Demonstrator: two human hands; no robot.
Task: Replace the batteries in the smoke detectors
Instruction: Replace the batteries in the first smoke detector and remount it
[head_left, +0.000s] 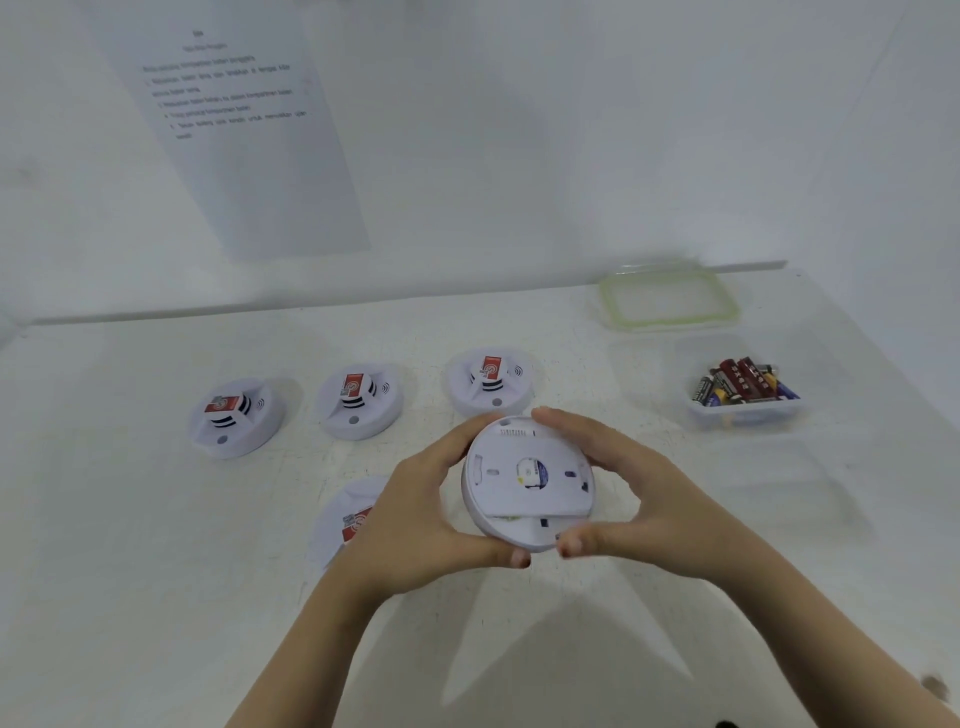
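A round white smoke detector (524, 483) is held above the table with its back plate facing me. My left hand (421, 525) grips its left rim, thumb under the near edge. My right hand (628, 493) grips the right rim, fingers over the top and thumb below. Three more detectors stand in a row behind: the left detector (236, 418), the middle detector (361, 400) and the right detector (491, 382), each with a red label. Another detector (345, 519) lies partly hidden behind my left hand. A clear box of batteries (743, 397) sits at the right.
The box's green-rimmed lid (670, 301) lies at the back right by the wall. A printed instruction sheet (234, 119) hangs on the white wall behind the white table (156, 571).
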